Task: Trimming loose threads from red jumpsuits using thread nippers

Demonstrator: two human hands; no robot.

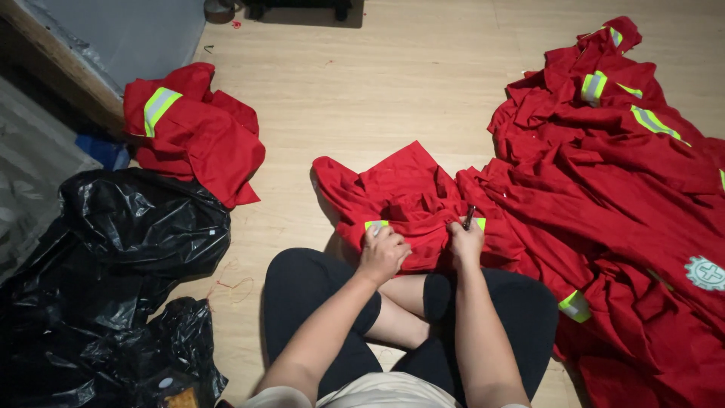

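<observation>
Head view: person sat cross-legged on floor (pixel 362 91), working a red garment (pixel 404 193) at the knees. Left hand (pixel 383 253) was closed on its cloth; right hand (pixel 466 240) gripped a small dark tool (pixel 469 217) w/ fabric bunched under it, prob. trimming. Next move likely needs cloth held taut. Counted: 1 folded garment (pixel 192 128) apart, 1 big red pile (pixel 627 196), 2 black bags (pixel 143 219).
</observation>
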